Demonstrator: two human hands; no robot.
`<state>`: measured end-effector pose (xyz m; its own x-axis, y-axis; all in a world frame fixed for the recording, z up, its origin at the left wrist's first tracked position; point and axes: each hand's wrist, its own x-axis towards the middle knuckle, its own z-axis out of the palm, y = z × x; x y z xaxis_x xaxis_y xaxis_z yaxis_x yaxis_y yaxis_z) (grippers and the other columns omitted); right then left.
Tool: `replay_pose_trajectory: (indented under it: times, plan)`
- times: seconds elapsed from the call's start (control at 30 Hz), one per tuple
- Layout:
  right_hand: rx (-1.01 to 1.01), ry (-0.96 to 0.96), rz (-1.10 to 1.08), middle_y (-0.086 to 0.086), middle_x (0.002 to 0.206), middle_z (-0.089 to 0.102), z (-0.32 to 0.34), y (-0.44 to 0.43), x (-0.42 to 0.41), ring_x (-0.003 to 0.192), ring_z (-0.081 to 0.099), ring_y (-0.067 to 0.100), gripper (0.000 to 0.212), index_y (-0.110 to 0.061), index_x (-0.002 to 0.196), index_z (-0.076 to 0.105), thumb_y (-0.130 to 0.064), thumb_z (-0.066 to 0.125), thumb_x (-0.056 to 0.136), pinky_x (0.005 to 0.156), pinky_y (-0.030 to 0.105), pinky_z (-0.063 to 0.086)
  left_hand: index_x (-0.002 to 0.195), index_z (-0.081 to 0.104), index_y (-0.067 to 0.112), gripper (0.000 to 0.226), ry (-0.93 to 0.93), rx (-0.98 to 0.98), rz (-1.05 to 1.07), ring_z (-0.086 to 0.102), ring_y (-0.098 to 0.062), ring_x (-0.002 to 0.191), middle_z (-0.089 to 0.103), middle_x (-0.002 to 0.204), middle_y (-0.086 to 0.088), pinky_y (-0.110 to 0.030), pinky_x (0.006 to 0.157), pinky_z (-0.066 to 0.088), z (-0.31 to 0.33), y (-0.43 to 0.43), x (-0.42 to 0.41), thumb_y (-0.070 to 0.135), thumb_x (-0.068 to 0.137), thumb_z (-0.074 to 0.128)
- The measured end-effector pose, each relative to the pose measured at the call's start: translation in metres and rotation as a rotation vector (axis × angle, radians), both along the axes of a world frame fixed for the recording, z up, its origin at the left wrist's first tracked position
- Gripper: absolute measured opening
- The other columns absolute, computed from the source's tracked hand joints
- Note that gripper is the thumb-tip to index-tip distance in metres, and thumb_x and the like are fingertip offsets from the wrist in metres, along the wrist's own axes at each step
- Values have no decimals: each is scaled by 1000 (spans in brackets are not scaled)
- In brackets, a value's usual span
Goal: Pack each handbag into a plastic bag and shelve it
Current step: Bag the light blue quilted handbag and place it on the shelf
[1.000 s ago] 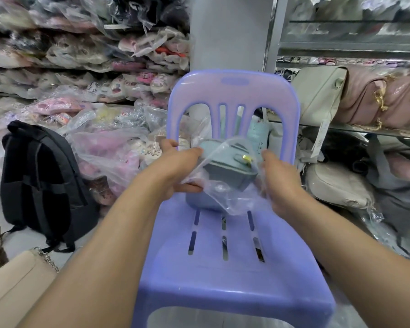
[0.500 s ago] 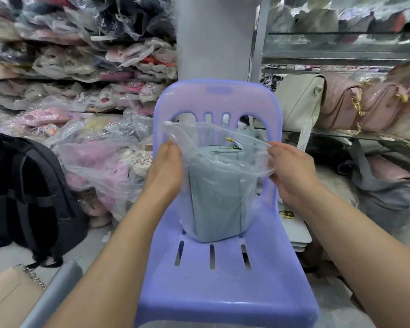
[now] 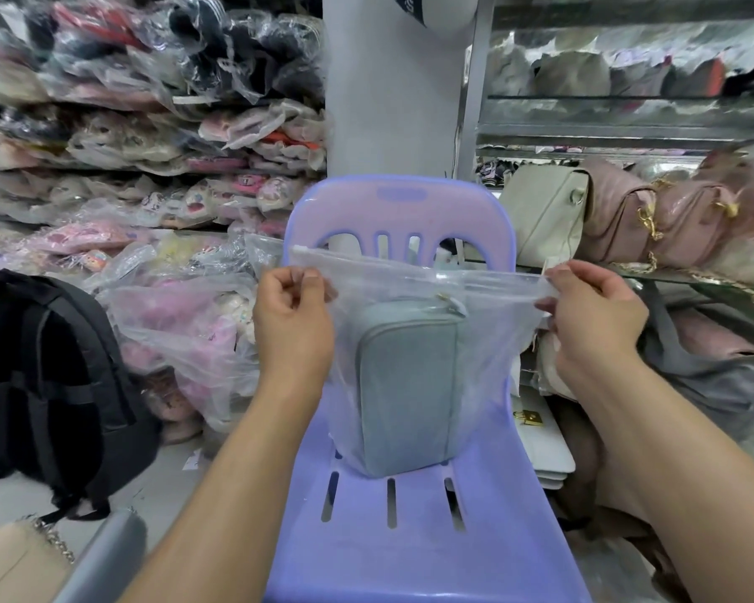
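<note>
A small grey-blue handbag [image 3: 408,385] stands upright inside a clear plastic bag [image 3: 488,324] on the seat of a purple plastic chair [image 3: 410,550]. My left hand [image 3: 290,315] pinches the bag's top edge at its left end. At the right end, my right hand [image 3: 593,315] pinches the same edge. The top edge is stretched taut between them, its zip strip running across in front of the chair's back.
A black backpack [image 3: 49,385] sits on the floor at left, with a beige chain bag [image 3: 14,563] at the bottom left corner. Shelves at left hold wrapped goods [image 3: 127,167]. On the right shelf lie a cream handbag [image 3: 545,215] and pink handbags [image 3: 654,224].
The handbag went from half-tilted in my hands to standing fully inside the plastic bag on the seat. My hands moved apart and pulled the bag's open mouth flat and taut.
</note>
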<state>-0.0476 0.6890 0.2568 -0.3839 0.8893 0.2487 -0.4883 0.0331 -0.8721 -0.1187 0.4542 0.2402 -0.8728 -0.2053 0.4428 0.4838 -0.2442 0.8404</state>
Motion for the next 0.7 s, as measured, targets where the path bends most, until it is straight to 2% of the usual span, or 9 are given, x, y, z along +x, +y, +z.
replay_pose_trajectory:
  times: [0.07, 0.17, 0.27, 0.33, 0.4, 0.5, 0.57, 0.63, 0.7]
  plan:
    - [58, -3, -61, -2, 74, 69, 0, 4, 2, 43, 57, 3, 16, -10, 104, 73, -16, 76, 89, 49, 17, 46, 94, 51, 24, 12, -1, 5, -3, 56, -8, 64, 64, 65, 13, -28, 69, 48, 3, 0, 0, 18, 104, 50]
    - [91, 22, -114, -6, 74, 71, -2, 5, 5, 54, 61, -4, 25, -7, 104, 74, -23, 81, 87, 64, 19, 54, 99, 54, 29, 12, 40, -38, 14, 54, -5, 60, 61, 60, 14, -24, 62, 47, 8, -3, 0, 23, 106, 46]
    - [14, 75, -60, -4, 78, 73, 0, 7, 6, 60, 64, -1, 26, -5, 105, 73, -22, 81, 88, 71, 22, 57, 95, 56, 27, 17, 67, -66, 10, 53, -5, 61, 59, 67, 11, -33, 68, 50, 11, -2, 1, 25, 107, 45]
    - [-53, 99, -18, -5, 73, 72, 4, 7, 4, 56, 63, 4, 21, -9, 101, 72, -24, 80, 89, 64, 25, 57, 93, 55, 28, 18, 41, -51, 14, 55, -4, 63, 60, 72, 12, -41, 76, 54, 11, 0, -1, 26, 107, 44]
    - [-122, 141, 19, -5, 66, 71, 6, 6, 1, 53, 62, 6, 20, -8, 99, 71, -25, 78, 91, 59, 22, 53, 92, 55, 31, 16, 23, -34, 41, 61, -8, 74, 63, 81, 14, -46, 86, 56, 12, 0, -3, 31, 105, 46]
    - [-187, 211, 79, 2, 74, 74, 6, -2, 0, 66, 72, 12, 17, -8, 102, 66, -20, 74, 94, 69, 25, 58, 94, 59, 29, 14, 1, -34, 111, 65, -16, 88, 68, 96, 8, -47, 92, 56, 15, -4, -5, 32, 103, 49]
    - [-58, 137, 62, 4, 95, 77, 5, -16, -1, 76, 75, 10, 12, -14, 103, 64, -17, 71, 94, 76, 26, 60, 92, 59, 28, 14, -17, -25, 130, 65, -14, 83, 70, 96, 5, -45, 90, 56, 15, -7, -6, 28, 103, 51]
    - [267, -43, -10, -8, 98, 76, 5, -40, -2, 79, 71, 1, 12, -20, 103, 65, -18, 70, 92, 75, 19, 55, 89, 60, 30, 16, -35, -24, 130, 66, -15, 82, 71, 95, 5, -45, 89, 57, 14, -7, -6, 25, 102, 53]
    - [568, -121, 24, -8, 104, 72, 7, -69, -5, 95, 68, 5, 10, -25, 102, 68, -20, 69, 93, 84, 22, 53, 88, 62, 30, 16, -34, -19, 115, 67, -17, 86, 71, 95, 5, -47, 90, 57, 14, -6, -4, 24, 101, 55]
